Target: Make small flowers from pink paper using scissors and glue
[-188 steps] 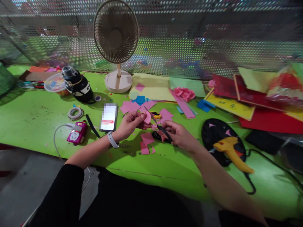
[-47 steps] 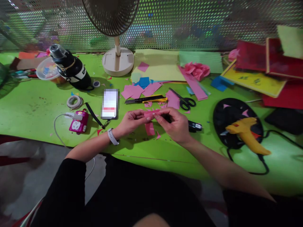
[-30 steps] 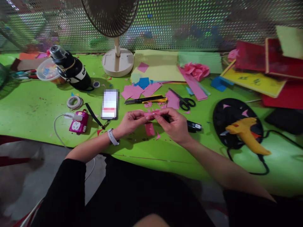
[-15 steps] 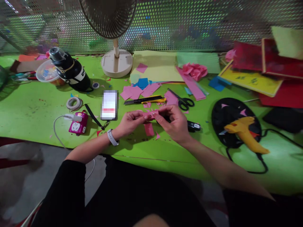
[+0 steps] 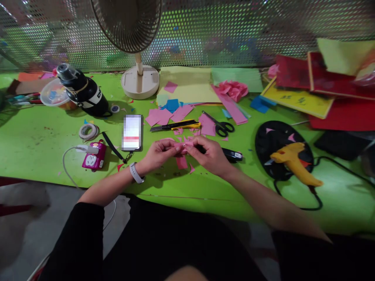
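Between the fingertips of both hands is a small piece of pink paper [image 5: 183, 145], partly covered by the fingers. My left hand [image 5: 159, 155] pinches its left side, and my right hand [image 5: 208, 155] pinches its right side. Beneath them, pink paper scraps [image 5: 181, 162] lie on the green table [image 5: 164, 185]. Just beyond the hands are a yellow-and-black utility knife [image 5: 178, 125], black-handled scissors [image 5: 224, 128] and cut pink paper squares [image 5: 159, 117]. A black stapler-like object [image 5: 233, 155] sits partly hidden behind my right hand.
A yellow glue gun [image 5: 295, 162] rests on a black round pad [image 5: 265, 136] at the right, its cord trailing. To the left are a phone [image 5: 131, 132], a tape roll [image 5: 88, 132], a pink power adapter [image 5: 94, 156] and a black bottle [image 5: 84, 91]. A fan [image 5: 140, 82] stands behind.
The whole view has shifted slightly, so the table items appear a little further left. Both hands still hold the pink paper, with the fingertips a little closer together.
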A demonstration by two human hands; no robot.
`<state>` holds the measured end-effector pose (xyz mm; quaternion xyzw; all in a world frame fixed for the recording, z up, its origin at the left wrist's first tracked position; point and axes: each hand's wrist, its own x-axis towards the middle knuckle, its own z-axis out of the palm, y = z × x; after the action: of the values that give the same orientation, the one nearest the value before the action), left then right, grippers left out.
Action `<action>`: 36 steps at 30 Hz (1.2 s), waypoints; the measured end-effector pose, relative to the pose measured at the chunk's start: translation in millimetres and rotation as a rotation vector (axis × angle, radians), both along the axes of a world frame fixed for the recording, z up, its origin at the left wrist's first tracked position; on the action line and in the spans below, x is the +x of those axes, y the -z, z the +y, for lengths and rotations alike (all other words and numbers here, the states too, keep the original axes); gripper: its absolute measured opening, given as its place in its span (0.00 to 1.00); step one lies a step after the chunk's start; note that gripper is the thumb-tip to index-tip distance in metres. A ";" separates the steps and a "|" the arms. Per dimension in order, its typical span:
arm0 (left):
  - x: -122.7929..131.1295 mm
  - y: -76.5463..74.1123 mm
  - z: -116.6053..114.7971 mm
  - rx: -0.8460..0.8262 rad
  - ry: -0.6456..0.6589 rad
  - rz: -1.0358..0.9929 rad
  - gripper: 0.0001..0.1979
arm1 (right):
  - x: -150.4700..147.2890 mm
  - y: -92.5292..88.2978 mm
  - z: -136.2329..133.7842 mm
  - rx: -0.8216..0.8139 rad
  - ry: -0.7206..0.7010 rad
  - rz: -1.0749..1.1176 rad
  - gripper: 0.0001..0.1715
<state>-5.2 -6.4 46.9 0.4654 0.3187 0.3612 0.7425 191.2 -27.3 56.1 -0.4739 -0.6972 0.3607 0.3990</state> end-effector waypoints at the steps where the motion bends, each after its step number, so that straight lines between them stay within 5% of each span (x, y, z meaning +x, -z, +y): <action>1: -0.5 0.3 0.7 0.015 -0.001 0.001 0.17 | 1.0 -0.9 0.4 -0.015 -0.011 0.004 0.15; 13: -8.2 -8.3 7.9 -0.010 0.148 0.105 0.18 | 5.3 -10.0 0.8 0.014 -0.156 -0.143 0.16; 22: -15.9 -11.4 16.9 0.195 0.265 0.211 0.19 | 4.4 -6.6 0.1 0.004 -0.097 -0.143 0.16; 27: -19.2 -15.8 19.2 0.164 0.241 0.218 0.17 | 8.0 -7.7 1.8 0.018 -0.040 -0.101 0.16; 36: -18.2 -13.4 18.4 0.272 0.255 0.264 0.19 | 9.2 -11.6 2.3 -0.176 -0.106 -0.037 0.19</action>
<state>-23.4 12.0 60.3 0.6409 0.3001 0.2401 0.6645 200.4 -25.1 67.7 -0.4761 -0.6943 0.4323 0.3230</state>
